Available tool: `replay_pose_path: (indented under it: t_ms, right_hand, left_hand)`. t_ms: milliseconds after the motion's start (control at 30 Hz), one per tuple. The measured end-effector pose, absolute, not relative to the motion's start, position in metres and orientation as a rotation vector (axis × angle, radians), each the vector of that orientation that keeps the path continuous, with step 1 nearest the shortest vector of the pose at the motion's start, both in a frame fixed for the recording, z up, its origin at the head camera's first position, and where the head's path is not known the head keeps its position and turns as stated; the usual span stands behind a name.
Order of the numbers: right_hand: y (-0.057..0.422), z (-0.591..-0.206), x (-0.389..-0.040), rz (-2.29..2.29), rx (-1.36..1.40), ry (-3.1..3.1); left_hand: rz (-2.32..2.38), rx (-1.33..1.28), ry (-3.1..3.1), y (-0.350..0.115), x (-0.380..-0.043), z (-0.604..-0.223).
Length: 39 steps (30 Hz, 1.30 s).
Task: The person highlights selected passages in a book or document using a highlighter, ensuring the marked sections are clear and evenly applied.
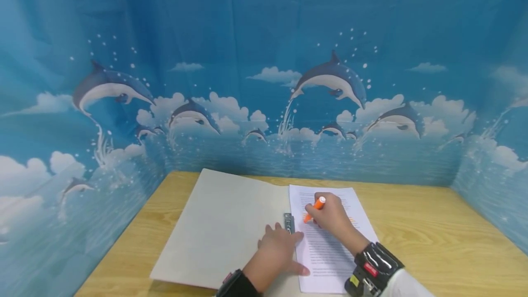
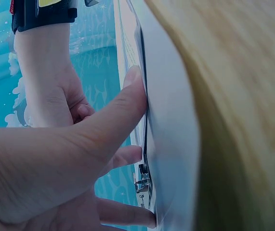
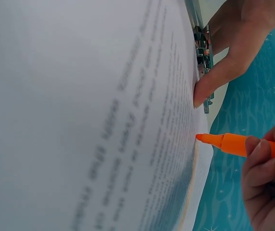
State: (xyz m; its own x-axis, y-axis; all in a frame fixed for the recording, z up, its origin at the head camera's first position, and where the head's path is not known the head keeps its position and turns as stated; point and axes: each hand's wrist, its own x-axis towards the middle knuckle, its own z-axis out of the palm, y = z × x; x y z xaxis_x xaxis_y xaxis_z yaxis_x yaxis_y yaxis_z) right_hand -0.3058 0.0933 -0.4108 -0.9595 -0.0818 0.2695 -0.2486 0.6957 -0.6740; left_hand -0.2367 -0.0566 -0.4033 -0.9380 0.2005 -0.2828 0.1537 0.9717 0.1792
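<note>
My right hand [image 1: 330, 214] pinches an orange highlighter [image 1: 315, 209], its tip down at the left side of a printed sheet [image 1: 326, 251]. In the right wrist view the highlighter [image 3: 233, 143] meets the page near its edge, beside an orange-marked line. My left hand [image 1: 278, 249] lies spread over the inner edge of an open white folder [image 1: 222, 223]. Its thumb and a finger press on the paper's left margin, as the left wrist view of the left hand [image 2: 79, 154] also shows. Between the fingers and the sheet sits the folder's metal clip [image 1: 288, 222].
The folder's cover lies spread to the left on a wooden table [image 1: 433, 228]. Behind and at both sides hangs a blue curtain [image 1: 264, 22] printed with dolphins. Dark bands with devices [image 1: 375, 265] are strapped on both wrists.
</note>
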Motion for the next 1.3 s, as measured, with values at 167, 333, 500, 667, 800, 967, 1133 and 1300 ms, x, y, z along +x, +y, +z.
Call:
replay_pose_path:
  t_ms: [167, 333, 500, 667, 800, 967, 1133, 1300]
  right_hand:
    - [0.093, -0.409, -0.306, 1.112, 0.257, -2.694]
    - [0.094, -0.406, -0.305, 1.109, 0.238, -2.707]
    - [0.098, -0.404, -0.305, 1.112, 0.209, -2.714]
    - [0.102, -0.405, -0.305, 1.093, 0.189, -2.731]
    - [0.107, -0.405, -0.305, 1.070, 0.172, -2.734]
    - [0.115, -0.406, -0.304, 1.064, 0.151, -2.727]
    - [0.123, -0.405, -0.303, 1.069, 0.136, -2.724]
    - [0.131, -0.406, -0.303, 1.071, 0.119, -2.718]
  left_hand:
    - [0.202, 0.264, 2.834, -0.057, -0.235, -0.403]
    - [0.196, 0.266, 2.835, -0.057, -0.235, -0.403]
    - [0.198, 0.266, 2.834, -0.056, -0.236, -0.403]
    - [0.191, 0.262, 2.832, -0.056, -0.236, -0.403]
    - [0.208, 0.264, 2.834, -0.057, -0.236, -0.403]
    - [0.240, 0.267, 2.829, -0.058, -0.235, -0.404]
    - [0.269, 0.266, 2.826, -0.059, -0.235, -0.404]
    - [0.260, 0.276, 2.826, -0.059, -0.235, -0.404]
